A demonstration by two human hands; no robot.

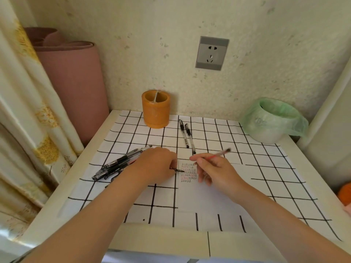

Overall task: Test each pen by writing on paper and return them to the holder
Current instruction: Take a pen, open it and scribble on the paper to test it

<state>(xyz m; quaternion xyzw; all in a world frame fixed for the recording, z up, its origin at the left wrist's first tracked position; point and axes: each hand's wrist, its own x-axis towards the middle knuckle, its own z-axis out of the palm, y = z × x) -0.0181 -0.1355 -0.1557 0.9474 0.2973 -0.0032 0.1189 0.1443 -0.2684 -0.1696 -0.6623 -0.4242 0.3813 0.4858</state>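
My right hand (216,170) grips a red pen (218,154), its tip down at the white paper (207,194), which carries rows of small black and red marks (188,172). My left hand (158,165) rests at the paper's left edge and holds a small black pen cap (177,169). A bundle of several black pens (121,164) lies left of that hand. Two more pens (187,135) lie side by side beyond the paper. The orange cylindrical holder (155,109) stands at the back with one clear pen inside.
A checked white cloth (266,168) covers the small table. A bin lined with a green bag (271,120) sits at the back right. A rolled pink mat (76,82) and a curtain (28,111) stand to the left. An orange object (344,193) shows at the right edge.
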